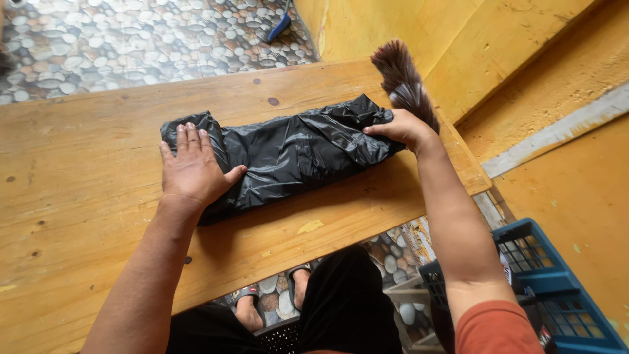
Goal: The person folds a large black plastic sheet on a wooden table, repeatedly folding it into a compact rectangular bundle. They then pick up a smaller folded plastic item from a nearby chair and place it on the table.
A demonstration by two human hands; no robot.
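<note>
So our left hand (pixel 191 169) is spread flat, fingers together and palm down, pressing on the left end of a black plastic bag (pixel 288 152) without gripping it. Our right hand (pixel 405 127) sits at the bag's right end, fingers curled down onto the plastic, though we can't tell if it's pinching a fold or just pushing. The bag is thin, glossy and crinkly, folded into a long lumpy bundle lying across the middle of a wooden table (pixel 85 151), running slightly uphill to the right. The tabletop is yellowish planks with knots and worn varnish, lots of bare wood left of the bag and along the near edge. Just beyond our right hand a brush head (pixel 401 77) with dark brown and pale bristles sticks up over the table's far right corner. Down on the right, a blue plastic crate (pixel 557 288) with a lattice wall sits near our knee; what's inside it is too hidden to tell. The floor (pixel 131 39) beyond the far edge is pebble-patterned tile, and yellow walls close in on the right.
</note>
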